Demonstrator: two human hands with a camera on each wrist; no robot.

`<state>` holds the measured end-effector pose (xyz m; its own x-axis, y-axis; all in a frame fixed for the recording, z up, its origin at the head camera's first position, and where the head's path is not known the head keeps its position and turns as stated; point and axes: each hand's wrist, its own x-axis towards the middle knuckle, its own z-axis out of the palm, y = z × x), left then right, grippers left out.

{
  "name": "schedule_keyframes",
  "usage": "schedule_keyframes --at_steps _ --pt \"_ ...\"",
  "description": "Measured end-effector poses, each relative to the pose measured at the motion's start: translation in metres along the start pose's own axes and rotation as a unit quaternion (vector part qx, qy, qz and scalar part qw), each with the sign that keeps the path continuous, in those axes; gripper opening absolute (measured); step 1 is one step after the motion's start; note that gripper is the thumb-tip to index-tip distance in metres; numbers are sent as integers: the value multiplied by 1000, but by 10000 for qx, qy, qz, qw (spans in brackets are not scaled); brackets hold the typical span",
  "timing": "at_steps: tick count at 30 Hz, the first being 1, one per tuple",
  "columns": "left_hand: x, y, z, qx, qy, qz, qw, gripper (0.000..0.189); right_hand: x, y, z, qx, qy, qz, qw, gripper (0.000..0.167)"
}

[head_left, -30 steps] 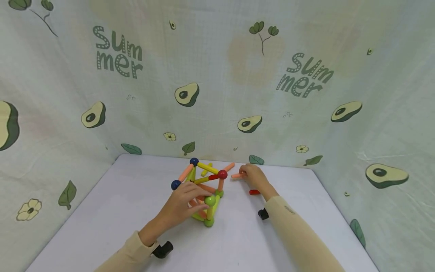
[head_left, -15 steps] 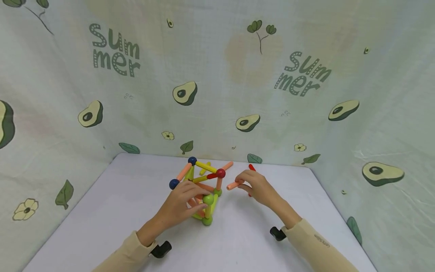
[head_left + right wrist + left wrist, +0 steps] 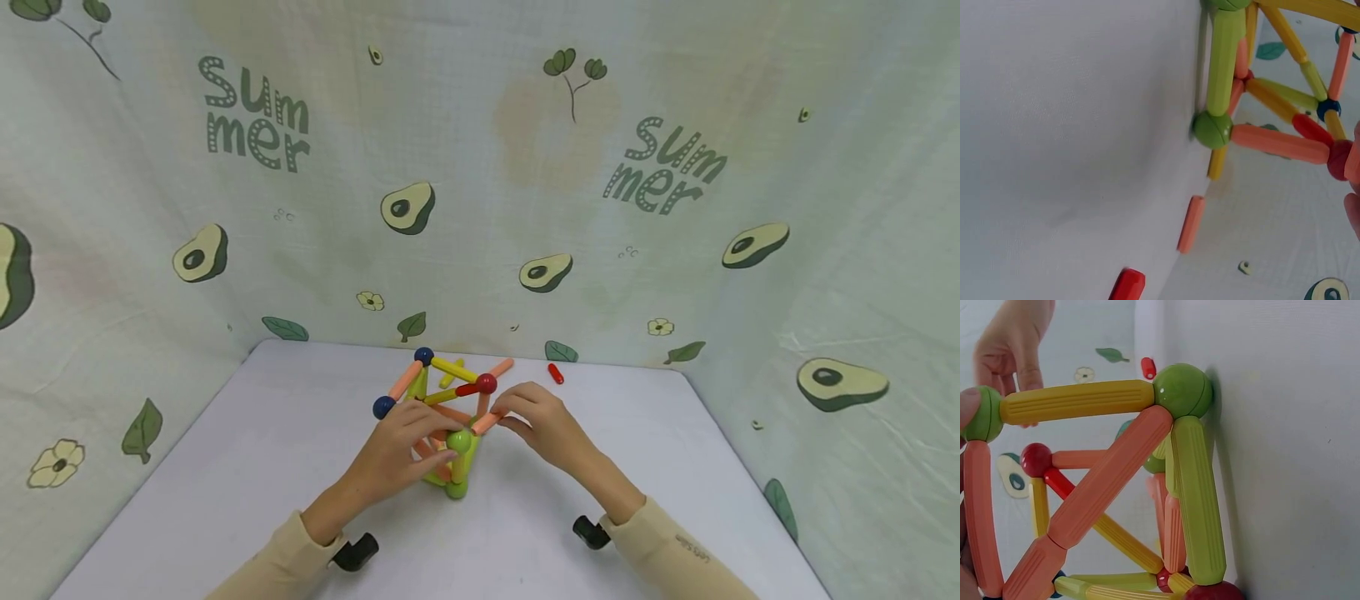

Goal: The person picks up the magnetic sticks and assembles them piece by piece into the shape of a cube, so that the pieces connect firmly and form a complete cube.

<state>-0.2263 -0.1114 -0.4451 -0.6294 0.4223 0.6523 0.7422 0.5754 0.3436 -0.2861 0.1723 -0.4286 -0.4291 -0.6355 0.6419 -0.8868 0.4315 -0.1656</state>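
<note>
A frame of magnetic rods and balls [image 3: 444, 396] stands on the table, with yellow, salmon, red and green rods. My left hand [image 3: 401, 442] reaches across its near side and pinches the light green ball [image 3: 459, 440] at the near top corner. In the left wrist view, the thumb lies on that green ball [image 3: 985, 414]. My right hand [image 3: 546, 427] holds a salmon magnetic rod [image 3: 489, 422] between thumb and fingers, its free end close to the green ball. Whether they touch, I cannot tell. In the right wrist view only some fingertips [image 3: 1352, 212] show.
Behind the frame lie a loose yellow rod [image 3: 452, 375] and a loose salmon rod [image 3: 501, 367]. A red rod [image 3: 556, 373] lies beyond my right hand. A printed cloth [image 3: 480, 167] hangs at the back and sides of the white table [image 3: 262, 467].
My right hand has lifted the salmon rod from the table behind and brought it leftward and nearer, up to the green ball. The left hand has stayed in place.
</note>
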Motion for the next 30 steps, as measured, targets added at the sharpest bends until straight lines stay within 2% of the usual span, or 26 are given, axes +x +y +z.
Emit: schedule_keyframes --at_steps 9,14,21,30 --pt "0 0 0 39 -25 -25 10000 39 6 -4 6 -78 196 -103 9997 34" --pt "1 1 2 37 37 52 10000 42 6 -3 10 103 348 -187 9992 34" --pt "6 2 10 658 -218 399 9968 48 7 -3 15 181 527 -155 9983 37" --pt "8 4 7 807 -348 377 9954 45 8 0 17 245 555 -42 9981 40"
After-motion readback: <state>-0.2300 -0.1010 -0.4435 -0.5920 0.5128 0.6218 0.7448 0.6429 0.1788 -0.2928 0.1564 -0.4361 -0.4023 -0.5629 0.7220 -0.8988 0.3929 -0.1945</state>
